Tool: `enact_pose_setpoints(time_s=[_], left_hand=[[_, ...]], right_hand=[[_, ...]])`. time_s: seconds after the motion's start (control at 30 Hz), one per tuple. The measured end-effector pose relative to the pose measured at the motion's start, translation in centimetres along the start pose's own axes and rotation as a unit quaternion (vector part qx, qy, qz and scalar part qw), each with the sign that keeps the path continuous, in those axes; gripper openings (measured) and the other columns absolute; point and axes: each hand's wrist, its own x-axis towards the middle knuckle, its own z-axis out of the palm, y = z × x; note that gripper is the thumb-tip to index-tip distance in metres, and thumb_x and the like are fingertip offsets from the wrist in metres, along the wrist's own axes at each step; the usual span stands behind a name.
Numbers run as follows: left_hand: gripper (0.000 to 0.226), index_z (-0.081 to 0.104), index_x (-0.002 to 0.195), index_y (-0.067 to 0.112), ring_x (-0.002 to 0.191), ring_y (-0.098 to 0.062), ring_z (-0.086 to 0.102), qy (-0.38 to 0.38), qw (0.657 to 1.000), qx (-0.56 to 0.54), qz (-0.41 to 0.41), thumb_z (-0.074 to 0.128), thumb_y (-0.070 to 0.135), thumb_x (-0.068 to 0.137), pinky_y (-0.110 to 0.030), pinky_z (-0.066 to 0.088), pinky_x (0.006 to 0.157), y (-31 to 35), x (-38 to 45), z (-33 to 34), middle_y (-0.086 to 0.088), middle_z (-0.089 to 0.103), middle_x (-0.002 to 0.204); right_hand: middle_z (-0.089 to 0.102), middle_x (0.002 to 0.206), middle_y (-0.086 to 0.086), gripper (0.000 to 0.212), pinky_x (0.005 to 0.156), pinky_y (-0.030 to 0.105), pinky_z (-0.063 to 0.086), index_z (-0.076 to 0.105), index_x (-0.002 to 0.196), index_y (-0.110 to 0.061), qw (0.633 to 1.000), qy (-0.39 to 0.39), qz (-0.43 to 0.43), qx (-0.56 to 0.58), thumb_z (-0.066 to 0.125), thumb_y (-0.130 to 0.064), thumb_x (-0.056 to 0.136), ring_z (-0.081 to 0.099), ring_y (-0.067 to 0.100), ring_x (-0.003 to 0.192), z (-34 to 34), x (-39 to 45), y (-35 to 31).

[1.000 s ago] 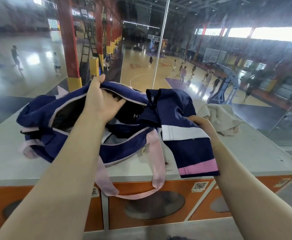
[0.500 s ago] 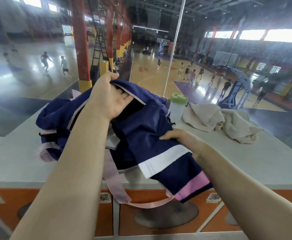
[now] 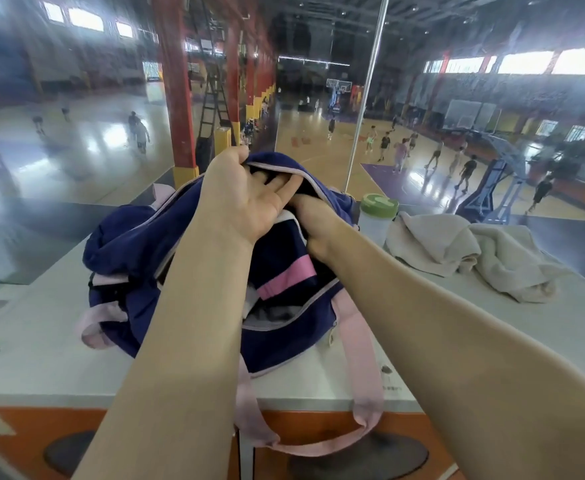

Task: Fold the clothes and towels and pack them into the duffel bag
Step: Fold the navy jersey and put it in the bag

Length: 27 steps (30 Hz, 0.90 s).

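Head view. A navy duffel bag (image 3: 194,258) with pink trim lies on the pale worktop (image 3: 34,341), its long axis running from lower left to upper right, its zip opening facing up toward the camera. The left hand (image 3: 249,192) grips the far rim of the opening, fingers curled over the edge and lifting it. The right hand (image 3: 313,220) is pushed into the opening, closed on a folded navy garment (image 3: 284,268) with white and pink bands; its fingertips are hidden inside. One pink strap (image 3: 363,403) hangs over the worktop's front edge. A beige towel (image 3: 474,251) lies crumpled to the right, beside a green-lidded bottle (image 3: 377,213).
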Motion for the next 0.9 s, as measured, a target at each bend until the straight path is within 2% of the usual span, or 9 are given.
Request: enact_pose_setpoints(time_s=[0.1,0.23,0.33,0.4,0.6,0.7,0.77,0.87,0.9], left_hand=[[0.039,0.043,0.135,0.001,0.115,-0.038,0.057,-0.002,1.0,0.008,0.007,0.037,0.019,0.101,-0.052,0.05,0.094,0.3,0.2,-0.1,-0.022,0.055,0.131],[0.04,0.045,0.134,-0.001,0.117,-0.037,0.057,0.003,0.998,0.054,-0.013,0.037,0.02,0.101,-0.051,0.05,0.093,-0.1,0.2,-0.1,-0.021,0.055,0.131],[0.037,0.046,0.13,-0.001,0.116,-0.036,0.058,-0.009,0.998,0.057,0.001,0.036,0.019,0.101,-0.05,0.051,0.094,-0.1,0.0,0.3,-0.021,0.057,0.127],[0.034,0.048,0.127,-0.001,0.116,-0.036,0.058,-0.02,0.998,0.055,0.014,0.035,0.018,0.102,-0.049,0.051,0.094,0.2,0.0,0.3,-0.021,0.058,0.125],[0.039,0.045,0.133,-0.001,0.118,-0.037,0.057,-0.037,0.996,0.078,0.008,0.033,0.019,0.102,-0.051,0.048,0.099,0.2,-0.1,0.1,-0.022,0.056,0.131],[0.038,0.045,0.132,0.0,0.116,-0.036,0.059,-0.035,0.996,0.082,0.006,0.033,0.02,0.102,-0.05,0.051,0.094,-0.1,0.0,0.2,-0.021,0.057,0.128],[0.037,0.047,0.131,0.0,0.114,-0.035,0.06,-0.037,0.996,0.078,0.008,0.034,0.019,0.102,-0.05,0.052,0.092,0.2,0.2,0.1,-0.021,0.059,0.125],[0.039,0.046,0.133,0.0,0.112,-0.035,0.061,-0.036,0.997,0.064,0.003,0.034,0.02,0.102,-0.049,0.054,0.088,0.7,0.4,-0.5,-0.021,0.059,0.126],[0.04,0.046,0.134,-0.001,0.113,-0.035,0.061,-0.035,0.997,0.061,0.001,0.034,0.02,0.102,-0.049,0.054,0.088,0.7,0.4,-0.6,-0.021,0.059,0.127]], right_hand=[[0.065,0.105,0.022,0.024,0.094,0.044,0.051,0.062,0.109,-0.003,0.992,0.077,0.03,-0.1,0.042,-0.005,0.095,0.061,0.031,0.093,-2.2,1.2,0.5],[0.041,0.071,0.003,0.034,0.059,0.013,0.045,0.044,0.07,-0.013,0.925,0.167,0.085,-0.331,0.037,-0.008,0.103,0.044,0.011,0.066,-5.3,1.4,0.3],[0.046,0.08,0.021,0.033,0.101,0.032,0.037,0.056,0.103,0.014,0.867,0.161,0.106,-0.46,0.029,-0.003,0.104,0.044,0.021,0.101,-5.4,2.2,-0.5],[0.052,0.105,0.026,0.035,0.098,0.037,0.038,0.05,0.129,0.009,0.843,0.139,0.086,-0.512,0.031,-0.004,0.102,0.05,0.029,0.113,-5.0,2.5,-0.8],[0.047,0.14,0.014,0.04,0.106,0.035,0.033,0.043,0.14,-0.005,0.723,0.125,-0.005,-0.679,0.037,-0.016,0.103,0.044,0.029,0.128,-5.9,3.8,0.1],[0.034,0.151,0.015,0.047,0.111,0.032,0.026,0.03,0.148,-0.007,0.676,0.148,0.025,-0.722,0.039,-0.013,0.102,0.033,0.029,0.138,-6.0,4.2,0.9],[0.031,0.153,0.016,0.049,0.112,0.034,0.026,0.026,0.149,-0.005,0.672,0.182,0.037,-0.717,0.04,-0.016,0.103,0.032,0.03,0.14,-5.3,3.8,0.4],[0.047,0.142,0.011,0.042,0.101,0.03,0.036,0.042,0.141,-0.004,0.667,0.12,0.015,-0.735,0.04,-0.021,0.103,0.048,0.027,0.124,-4.0,2.7,-1.3],[0.052,0.135,0.011,0.038,0.096,0.03,0.039,0.049,0.135,-0.005,0.629,0.091,0.023,-0.772,0.042,-0.021,0.102,0.052,0.027,0.116,-3.7,2.2,-1.6]])
